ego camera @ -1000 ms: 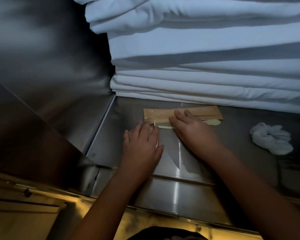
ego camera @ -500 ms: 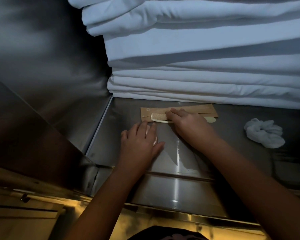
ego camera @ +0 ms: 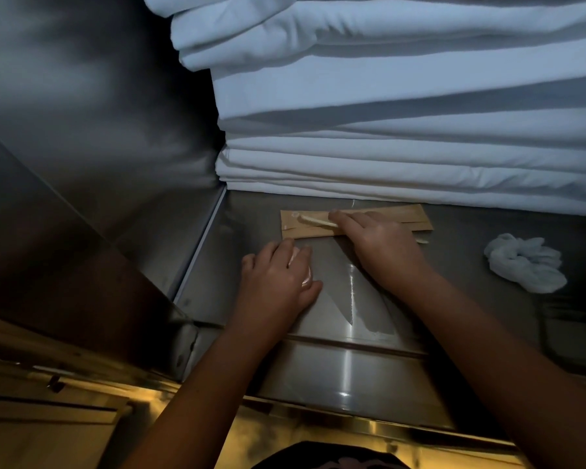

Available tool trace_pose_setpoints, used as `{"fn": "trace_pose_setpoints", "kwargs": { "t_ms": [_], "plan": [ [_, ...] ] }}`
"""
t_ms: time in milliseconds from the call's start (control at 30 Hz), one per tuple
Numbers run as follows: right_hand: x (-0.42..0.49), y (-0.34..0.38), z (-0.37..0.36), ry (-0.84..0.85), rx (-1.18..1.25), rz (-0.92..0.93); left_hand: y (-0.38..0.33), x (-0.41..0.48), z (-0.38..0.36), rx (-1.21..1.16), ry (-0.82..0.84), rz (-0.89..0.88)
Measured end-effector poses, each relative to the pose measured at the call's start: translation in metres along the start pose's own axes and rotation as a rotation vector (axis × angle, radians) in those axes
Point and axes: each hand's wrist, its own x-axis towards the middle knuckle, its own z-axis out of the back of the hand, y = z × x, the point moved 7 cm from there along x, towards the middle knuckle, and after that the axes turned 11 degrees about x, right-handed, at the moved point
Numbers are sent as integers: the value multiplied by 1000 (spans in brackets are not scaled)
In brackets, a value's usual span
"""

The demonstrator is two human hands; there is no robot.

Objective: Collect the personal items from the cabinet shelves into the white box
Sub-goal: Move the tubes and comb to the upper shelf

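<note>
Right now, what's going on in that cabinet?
A person is reaching both hands onto a steel cabinet shelf in front of a stack of folded white linens. The right hand presses its fingers on a pale comb lying on brown paper sleeves. The left hand covers a small pale item I can't identify. A white scrunchie lies untouched to the right. The white box isn't in view.

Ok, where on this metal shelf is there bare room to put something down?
Bare metal lies between the right hand and the white scrunchie, and left of the left hand toward the cabinet wall. It's crowded around the brown packets.
</note>
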Motion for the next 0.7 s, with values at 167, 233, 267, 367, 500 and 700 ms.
{"fn": "trace_pose_setpoints", "kwargs": {
  "t_ms": [167, 233, 267, 367, 500, 700],
  "plan": [
    [0, 0, 3, -25, 11, 0, 1, 4, 2, 12, -16, -19],
    [-1, 1, 6, -49, 39, 6, 1, 7, 3, 11, -2, -27],
    [-2, 2, 7, -55, 50, 8, 0, 10, 3, 45, 33, -35],
    [-4, 3, 9, -61, 58, 17, 8, 18, -6, 93, 181, -30],
    [-5, 6, 11, -65, 69, 32, 4, 20, -10, 134, 325, -43],
    [-8, 16, 20, -146, 114, 72, 5, 17, -7, 166, 262, -51]
  ]
}}
